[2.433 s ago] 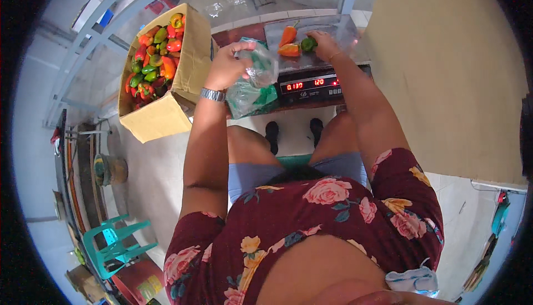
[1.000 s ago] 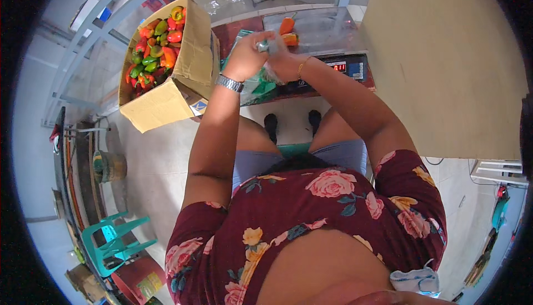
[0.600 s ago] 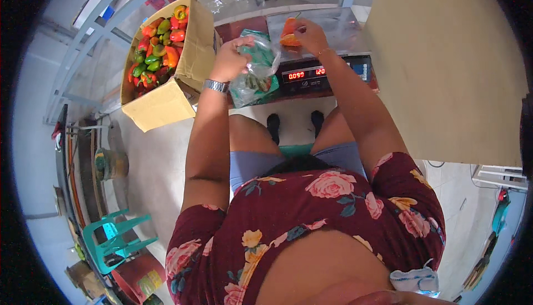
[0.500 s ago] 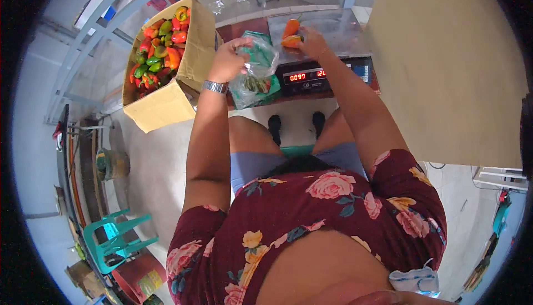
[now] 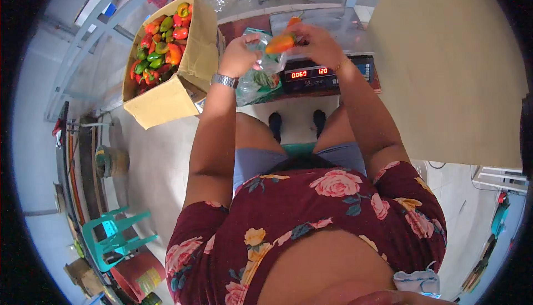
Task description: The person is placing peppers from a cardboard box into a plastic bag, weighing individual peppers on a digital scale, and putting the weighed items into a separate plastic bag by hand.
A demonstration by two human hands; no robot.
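Observation:
My left hand (image 5: 240, 56), a watch on its wrist, pinches the mouth of a clear plastic bag (image 5: 271, 64). The bag hangs in front of a green plastic bag (image 5: 254, 95), and some green produce shows low down, partly hidden by plastic. Closed round an orange bell pepper (image 5: 281, 43), slightly blurred, my right hand (image 5: 320, 45) keeps it at the clear bag's opening. Behind that hand, a second orange pepper (image 5: 295, 20) rests on the metal platform of a digital scale (image 5: 345, 30), mostly hidden by my fingers.
To the left stands an open cardboard box (image 5: 202, 41) full of red, green and orange peppers (image 5: 158, 49). A large tan board (image 5: 449, 77) rises at the right. Lower left are a green plastic chair (image 5: 114, 238), a red bucket (image 5: 136, 277) and another bucket (image 5: 112, 162).
My right hand has lifted one orange pepper off the scale and carried it left to the clear bag. The scale's red display has changed. My left hand has shifted slightly right, still gripping the bag.

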